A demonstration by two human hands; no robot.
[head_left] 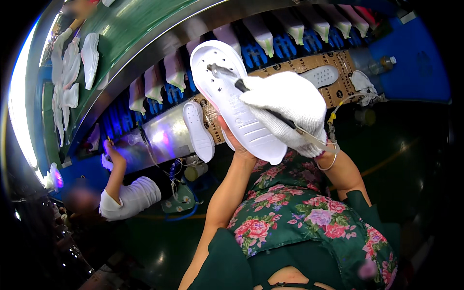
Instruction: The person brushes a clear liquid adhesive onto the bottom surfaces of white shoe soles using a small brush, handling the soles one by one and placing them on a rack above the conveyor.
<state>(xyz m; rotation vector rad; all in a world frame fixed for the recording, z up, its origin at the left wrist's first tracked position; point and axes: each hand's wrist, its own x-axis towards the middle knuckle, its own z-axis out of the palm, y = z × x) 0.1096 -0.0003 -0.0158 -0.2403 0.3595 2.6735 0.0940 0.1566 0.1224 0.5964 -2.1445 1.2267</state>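
Observation:
My bare left hand grips a white shoe sole from below, its fingers wrapped round the edge and partly hidden behind it. The sole is tilted up, with small holes at one end and grooves at the other. My right hand, in a white knitted glove, is closed on a slim brush with a black handle. Its greyish tip lies over the holed end of the sole; whether it touches cannot be made out. A thin clear tube runs from the handle along the glove to my wrist.
A cardboard-covered ledge carries a second white sole and another sole. Behind stands a row of pinkish shoe uppers on blue holders. More white parts lie on a green conveyor. A co-worker's arm reaches in at left.

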